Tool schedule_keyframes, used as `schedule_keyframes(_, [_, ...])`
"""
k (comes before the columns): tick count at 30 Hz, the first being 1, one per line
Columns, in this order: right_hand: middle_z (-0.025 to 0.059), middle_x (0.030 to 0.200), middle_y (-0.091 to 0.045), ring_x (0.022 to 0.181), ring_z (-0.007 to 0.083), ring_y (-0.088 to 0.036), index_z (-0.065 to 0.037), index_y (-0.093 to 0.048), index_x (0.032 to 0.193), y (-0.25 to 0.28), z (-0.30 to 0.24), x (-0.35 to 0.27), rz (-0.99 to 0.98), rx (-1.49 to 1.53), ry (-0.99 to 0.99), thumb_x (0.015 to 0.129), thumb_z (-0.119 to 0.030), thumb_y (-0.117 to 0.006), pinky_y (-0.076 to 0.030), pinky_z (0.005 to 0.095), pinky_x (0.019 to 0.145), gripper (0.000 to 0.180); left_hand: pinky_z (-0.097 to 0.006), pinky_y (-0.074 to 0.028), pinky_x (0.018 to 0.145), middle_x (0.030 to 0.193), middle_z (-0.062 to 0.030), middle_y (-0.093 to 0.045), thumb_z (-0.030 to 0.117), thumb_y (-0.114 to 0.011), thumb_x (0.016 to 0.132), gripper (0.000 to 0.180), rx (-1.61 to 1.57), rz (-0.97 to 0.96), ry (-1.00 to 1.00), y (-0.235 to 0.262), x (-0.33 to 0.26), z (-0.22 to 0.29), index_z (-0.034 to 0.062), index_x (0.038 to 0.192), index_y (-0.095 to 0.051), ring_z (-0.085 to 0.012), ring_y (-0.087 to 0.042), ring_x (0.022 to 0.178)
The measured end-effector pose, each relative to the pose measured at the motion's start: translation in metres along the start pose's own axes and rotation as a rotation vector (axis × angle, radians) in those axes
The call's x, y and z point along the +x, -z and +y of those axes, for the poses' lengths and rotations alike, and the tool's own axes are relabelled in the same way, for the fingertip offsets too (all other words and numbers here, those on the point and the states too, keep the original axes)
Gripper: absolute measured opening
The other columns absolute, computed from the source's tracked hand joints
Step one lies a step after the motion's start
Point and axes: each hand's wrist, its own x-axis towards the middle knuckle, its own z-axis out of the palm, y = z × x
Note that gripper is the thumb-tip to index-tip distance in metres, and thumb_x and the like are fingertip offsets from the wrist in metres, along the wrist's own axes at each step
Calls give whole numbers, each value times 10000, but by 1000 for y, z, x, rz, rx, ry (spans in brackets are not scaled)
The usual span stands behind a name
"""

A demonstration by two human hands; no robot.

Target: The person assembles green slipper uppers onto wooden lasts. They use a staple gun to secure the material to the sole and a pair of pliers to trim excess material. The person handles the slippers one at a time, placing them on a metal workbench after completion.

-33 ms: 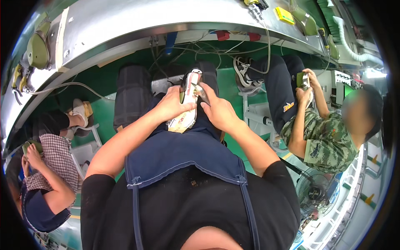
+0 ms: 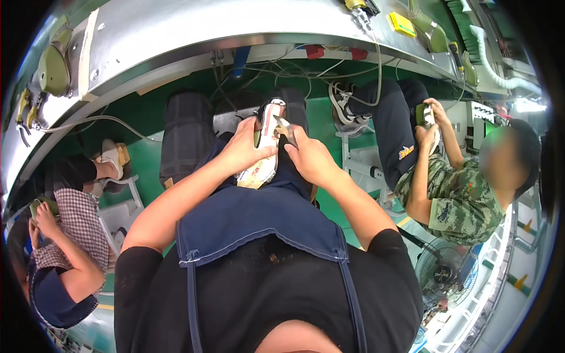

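The left hand is wrapping its grip closed around a white shoe, which is resting on the lap over the blue apron. The right hand is closing its grip on a small metal blade tool, its tip lying against the shoe just right of the left grip. Beyond both grips the metal worktop is curving overhead. Right of the grips, a seated person in camouflage is holding a green item.
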Motion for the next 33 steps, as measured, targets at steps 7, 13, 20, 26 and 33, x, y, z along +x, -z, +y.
schedule_keyframes(7, [262, 972, -739, 897, 396, -731, 49, -516, 1211, 29, -45, -18, -449, -93, -70, 1020, -98, -556, -546, 484, 793, 244, -406, -373, 1203, 1568, -272, -428, 376, -803, 859, 1014, -85, 99, -37, -19, -53, -16, -80, 1603, -285, -396, -463, 1445])
schedule_keyframes(13, [271, 974, -728, 940, 427, -719, 51, -515, 1253, 29, -70, -4, -587, -287, -36, 1020, -131, -569, -527, 512, 813, 301, -400, -390, 1197, 1599, -260, -385, 397, -770, 886, 1022, -59, 62, -79, -8, -74, -20, -100, 1605, -242, -377, -445, 1463])
schedule_keyframes(20, [305, 972, -696, 997, 484, -682, 36, -490, 1168, 16, -105, -18, -609, -291, -69, 1055, -160, -542, -503, 550, 839, 232, -401, -385, 1202, 1597, -259, -396, 385, -781, 882, 1017, -92, 69, -98, 3, -102, -28, -91, 1605, -247, -385, -453, 1459])
schedule_keyframes(26, [303, 962, -686, 986, 496, -670, 31, -475, 1170, 11, -113, -25, -628, -345, -35, 1043, -136, -541, -501, 562, 823, 220, -408, -365, 1219, 1631, -265, -355, 403, -765, 900, 1019, -125, 2, -38, 12, -121, -29, -84, 1613, -223, -395, -424, 1486])
schedule_keyframes(33, [283, 878, -675, 896, 497, -669, 23, -468, 1137, 10, -111, -30, -640, -413, 117, 1011, -111, -563, -502, 570, 770, 207, -413, -254, 1274, 1675, -346, -186, 512, -651, 984, 1090, -110, -144, -57, 14, -128, -40, -106, 1624, -22, -423, -232, 1575])
